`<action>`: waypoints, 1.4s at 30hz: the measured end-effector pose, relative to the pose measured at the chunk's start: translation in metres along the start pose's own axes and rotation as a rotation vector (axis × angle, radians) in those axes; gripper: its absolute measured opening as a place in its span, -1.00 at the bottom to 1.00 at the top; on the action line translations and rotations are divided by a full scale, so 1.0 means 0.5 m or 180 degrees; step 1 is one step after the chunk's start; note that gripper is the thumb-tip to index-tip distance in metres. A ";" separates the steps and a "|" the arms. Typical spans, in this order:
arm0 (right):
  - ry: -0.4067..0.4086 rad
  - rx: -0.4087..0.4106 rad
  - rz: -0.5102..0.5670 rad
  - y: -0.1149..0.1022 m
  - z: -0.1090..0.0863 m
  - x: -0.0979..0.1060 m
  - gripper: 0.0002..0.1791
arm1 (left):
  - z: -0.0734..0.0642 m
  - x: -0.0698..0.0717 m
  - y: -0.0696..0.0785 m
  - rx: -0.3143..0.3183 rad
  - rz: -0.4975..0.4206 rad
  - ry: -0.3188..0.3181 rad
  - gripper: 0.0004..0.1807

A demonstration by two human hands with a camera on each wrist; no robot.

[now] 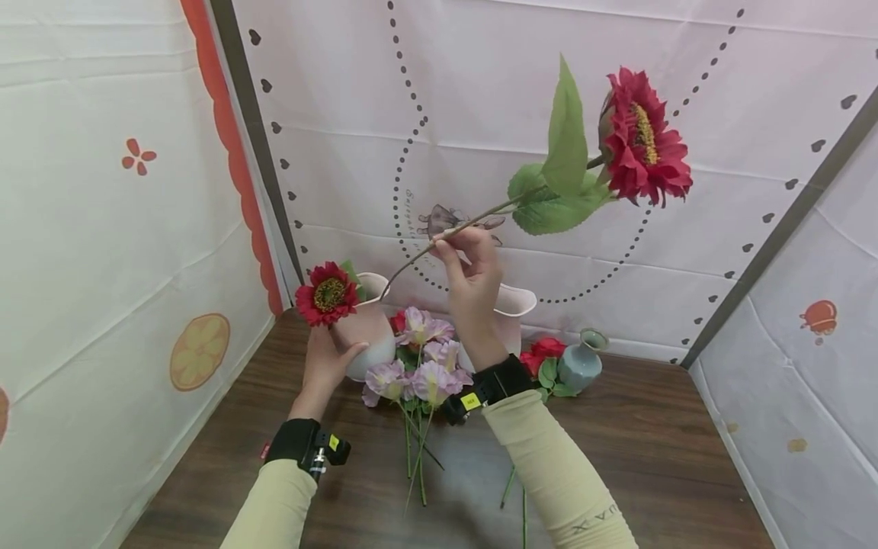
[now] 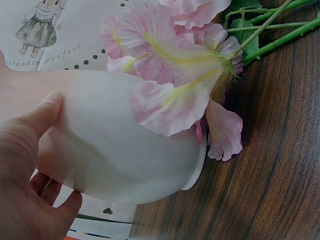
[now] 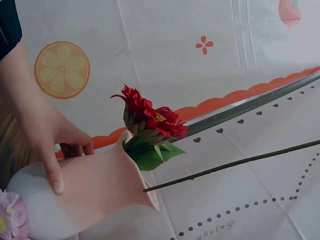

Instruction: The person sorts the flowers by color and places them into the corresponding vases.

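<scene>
My left hand [image 1: 324, 366] holds a pink-and-white vase [image 1: 369, 335] by its side, thumb and fingers on opposite sides in the left wrist view. A red artificial flower [image 1: 329, 294] with a green leaf stands in that vase's mouth, leaning over the rim. Up and to the right, my right hand [image 1: 475, 286] pinches the long stem of a second red artificial flower [image 1: 648, 141] between thumb and fingers. Its bloom points up to the right. The stem's [image 3: 235, 167] lower tip overlaps the vase's rim in the right wrist view; I cannot tell whether it is inside.
Pink-lilac artificial flowers [image 1: 432, 377] lie between the arms, stems toward me. Behind the right wrist stands another pale vase [image 1: 509, 320]. Red roses [image 1: 546, 349] and a small blue-grey vase [image 1: 580, 367] are at the right. Printed cloth walls [image 1: 343, 91] surround the wooden table [image 1: 652, 457].
</scene>
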State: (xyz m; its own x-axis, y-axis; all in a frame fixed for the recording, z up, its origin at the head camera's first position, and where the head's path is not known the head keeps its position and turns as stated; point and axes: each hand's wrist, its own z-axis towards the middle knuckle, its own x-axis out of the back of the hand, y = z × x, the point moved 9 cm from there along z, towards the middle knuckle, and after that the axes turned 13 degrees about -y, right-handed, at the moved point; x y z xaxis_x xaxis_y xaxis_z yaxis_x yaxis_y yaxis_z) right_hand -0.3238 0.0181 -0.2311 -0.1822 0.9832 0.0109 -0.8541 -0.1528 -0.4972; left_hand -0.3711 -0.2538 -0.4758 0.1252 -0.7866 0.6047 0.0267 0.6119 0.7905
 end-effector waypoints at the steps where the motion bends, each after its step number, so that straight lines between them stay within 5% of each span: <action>1: -0.0008 0.0027 -0.0015 -0.002 0.001 -0.001 -0.79 | 0.000 0.000 -0.001 0.0005 -0.0009 -0.0004 0.14; 14: -0.0023 0.0213 -0.0046 -0.012 0.025 -0.026 -0.82 | -0.002 0.008 -0.005 0.0012 -0.0001 0.0015 0.16; 31: -0.0346 -0.0213 -0.0438 0.056 -0.009 -0.093 -0.86 | -0.011 0.009 -0.016 0.0023 0.0029 0.0032 0.14; 42: -0.0471 -0.0206 -0.0567 0.086 -0.024 -0.117 -0.85 | -0.008 0.005 -0.014 0.0003 -0.0007 0.0021 0.13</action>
State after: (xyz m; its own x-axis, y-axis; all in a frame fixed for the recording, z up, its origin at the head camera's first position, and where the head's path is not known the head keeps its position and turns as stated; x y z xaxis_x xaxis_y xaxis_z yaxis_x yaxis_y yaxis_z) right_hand -0.3441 -0.0445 -0.2638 -0.1048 0.9680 0.2281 -0.8469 0.0334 -0.5307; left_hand -0.3669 -0.2599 -0.4800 0.1318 -0.7873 0.6024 0.0259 0.6102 0.7918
